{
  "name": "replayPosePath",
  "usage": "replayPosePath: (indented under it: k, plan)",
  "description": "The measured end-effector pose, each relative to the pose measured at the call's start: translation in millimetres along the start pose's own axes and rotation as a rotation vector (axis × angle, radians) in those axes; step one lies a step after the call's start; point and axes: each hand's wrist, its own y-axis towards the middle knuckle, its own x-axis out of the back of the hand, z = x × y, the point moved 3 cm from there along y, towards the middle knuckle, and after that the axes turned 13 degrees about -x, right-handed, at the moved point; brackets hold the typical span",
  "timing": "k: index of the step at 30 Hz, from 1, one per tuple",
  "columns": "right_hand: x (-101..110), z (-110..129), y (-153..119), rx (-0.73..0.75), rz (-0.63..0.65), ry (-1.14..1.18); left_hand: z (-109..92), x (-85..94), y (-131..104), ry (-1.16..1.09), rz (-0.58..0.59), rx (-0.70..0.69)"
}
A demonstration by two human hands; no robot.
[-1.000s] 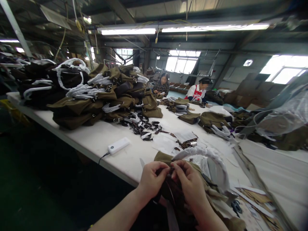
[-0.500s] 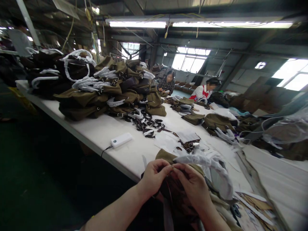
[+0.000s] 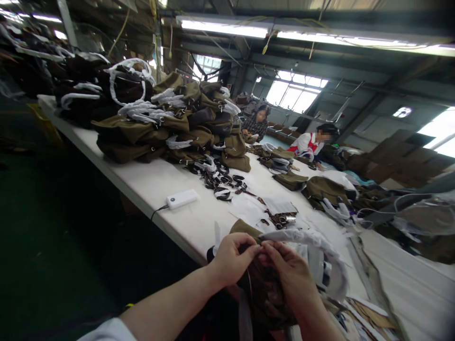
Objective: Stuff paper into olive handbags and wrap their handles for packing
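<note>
An olive-brown bag [image 3: 265, 296] with a white-wrapped handle [image 3: 313, 239] lies at the near edge of the table, below and between my hands. My left hand [image 3: 236, 258] is closed in a pinch at the bag's upper edge. Right beside it, my right hand [image 3: 287, 265] pinches too, its fingertips touching those of my left. Whatever is between the fingertips is too small to make out. The white wrapping curves behind and to the right of my right hand.
The white table [image 3: 142, 187] bears a large pile of olive bags [image 3: 135, 137], black straps [image 3: 222, 193], a white power bank [image 3: 182, 199] with a cable, and more bags [image 3: 325, 189] at right. Two people [image 3: 307, 144] [image 3: 258, 125] sit at the far side. Cardboard pieces [image 3: 373, 315] lie lower right.
The view has tilted and shifted, so the background sits farther right. Both hands remain pinched together at the bag, slightly farther right in view. More of my left sleeve shows.
</note>
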Motion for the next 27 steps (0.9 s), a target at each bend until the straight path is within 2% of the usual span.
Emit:
replayPosePath:
  k: [6, 16, 27]
  plan:
    - [-0.3, 8.7, 2.4, 0.046, 0.012, -0.089, -1.8, -2.9, 4.3, 0.064, 0.007, -0.023]
    - [5.0, 7.4, 7.8, 0.057, 0.028, -0.126, -5.4, -5.8, 8.6, 0.201, 0.002, -0.066]
    - [3.3, 9.1, 7.2, 0.011, 0.028, -0.104, -1.1, -10.0, 7.5, 0.178, -0.037, -0.094]
